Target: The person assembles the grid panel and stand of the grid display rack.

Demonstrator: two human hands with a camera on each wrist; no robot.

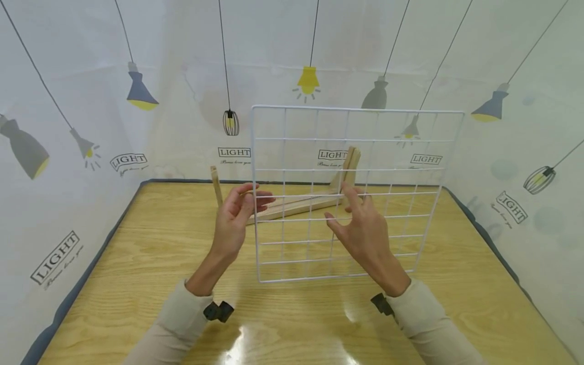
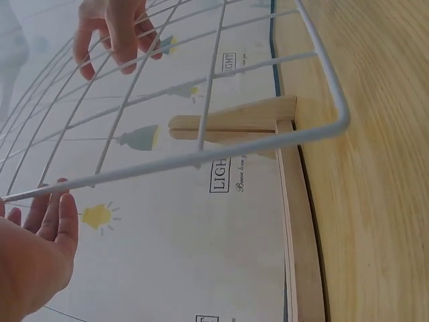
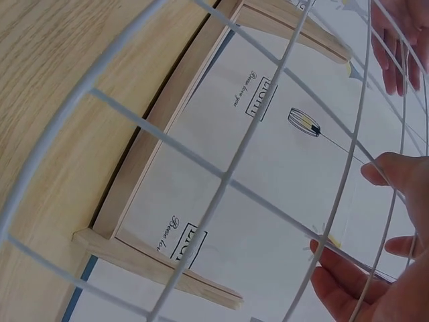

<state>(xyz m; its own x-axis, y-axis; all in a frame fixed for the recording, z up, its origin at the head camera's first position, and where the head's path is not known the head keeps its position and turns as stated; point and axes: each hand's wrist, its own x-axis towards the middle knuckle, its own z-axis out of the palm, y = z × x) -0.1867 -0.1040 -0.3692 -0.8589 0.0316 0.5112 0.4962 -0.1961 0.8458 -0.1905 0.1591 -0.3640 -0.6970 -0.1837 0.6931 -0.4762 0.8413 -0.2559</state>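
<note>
A white wire grid panel [image 1: 315, 170] stands up before me, slightly tilted. My left hand [image 1: 231, 223] is at its left edge, fingers extended, their tips passing behind the edge wire. In the left wrist view, that hand [image 2: 40, 255] lies against the frame wire [image 2: 161, 164]. At the panel's middle right, my right hand [image 1: 365, 230] has fingers bent around the cross wires, thumb spread lower. The right wrist view shows this hand [image 3: 375, 268] among the wires. Beyond the panel lies a pale wooden frame [image 1: 301, 205] with upright end pieces, partly screened by the wires.
The wood-grain table [image 1: 150, 263] reaches back to a light curtain [image 1: 191, 76] printed with lamps. Its dark edge [image 1: 196, 181] borders the curtain. The wooden frame's left upright [image 1: 216, 185] and right upright [image 1: 352, 162] rise at the back.
</note>
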